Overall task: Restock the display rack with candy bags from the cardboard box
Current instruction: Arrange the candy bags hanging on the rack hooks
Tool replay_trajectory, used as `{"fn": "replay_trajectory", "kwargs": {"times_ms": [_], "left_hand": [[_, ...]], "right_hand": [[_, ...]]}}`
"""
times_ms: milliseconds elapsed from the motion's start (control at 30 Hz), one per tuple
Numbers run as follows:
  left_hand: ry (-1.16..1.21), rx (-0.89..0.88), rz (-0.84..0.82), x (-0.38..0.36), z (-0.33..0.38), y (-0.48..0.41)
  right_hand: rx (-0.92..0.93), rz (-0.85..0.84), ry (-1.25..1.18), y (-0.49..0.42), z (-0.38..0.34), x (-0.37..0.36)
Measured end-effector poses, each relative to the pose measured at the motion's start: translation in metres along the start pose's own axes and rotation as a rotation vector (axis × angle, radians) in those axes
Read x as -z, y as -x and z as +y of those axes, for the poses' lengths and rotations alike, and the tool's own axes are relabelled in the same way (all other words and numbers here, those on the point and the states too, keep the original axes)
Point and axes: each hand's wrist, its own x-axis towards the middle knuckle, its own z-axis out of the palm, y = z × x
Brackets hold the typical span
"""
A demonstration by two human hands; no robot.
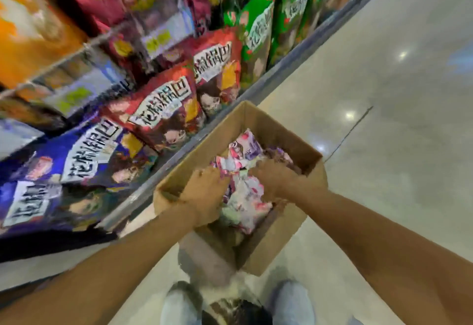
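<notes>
The open brown cardboard box point(268, 125) sits on the floor point(384, 161) just beside the bottom edge of the display rack point(286, 66) — likely so bags travel a short way. Pink, white and purple candy bags point(245, 199) fill its middle. The left hand point(207, 191) and right hand point(275, 179) dig in from both sides; their fingers are blurred, so I cannot tell what they pinch. Big red bags point(163, 120) on the rack read 花椒锅巴.
</notes>
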Motion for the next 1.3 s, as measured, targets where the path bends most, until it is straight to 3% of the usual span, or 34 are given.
{"fn": "replay_trajectory", "kwargs": {"times_ms": [133, 367, 600, 767, 1033, 1167, 1300], "left_hand": [[-0.143, -0.164, -0.004, -0.064, -0.011, -0.058], [-0.098, -0.228, -0.002, -0.092, -0.03, -0.076], [0.216, -0.188, 0.165, -0.1, -0.052, -0.078], [0.441, -0.111, 0.321, -0.088, -0.065, -0.077], [0.549, 0.046, 0.46, -0.064, -0.055, -0.068], [0.546, 0.116, 0.511, -0.063, -0.054, -0.07], [0.479, 0.044, 0.699, -0.06, -0.052, -0.066]], "right_hand": [[0.124, -0.072, 0.01, -0.07, 0.006, -0.043], [0.19, 0.043, 0.075, -0.104, -0.003, -0.064], [0.121, 0.103, -0.279, -0.1, 0.008, -0.056], [-0.014, 0.277, -0.443, -0.076, 0.045, -0.034], [-0.164, 0.482, -0.67, -0.054, 0.06, -0.025], [-0.111, 0.627, -0.762, -0.049, 0.059, -0.024], [0.055, 0.833, -0.806, -0.039, 0.053, -0.015]]}}
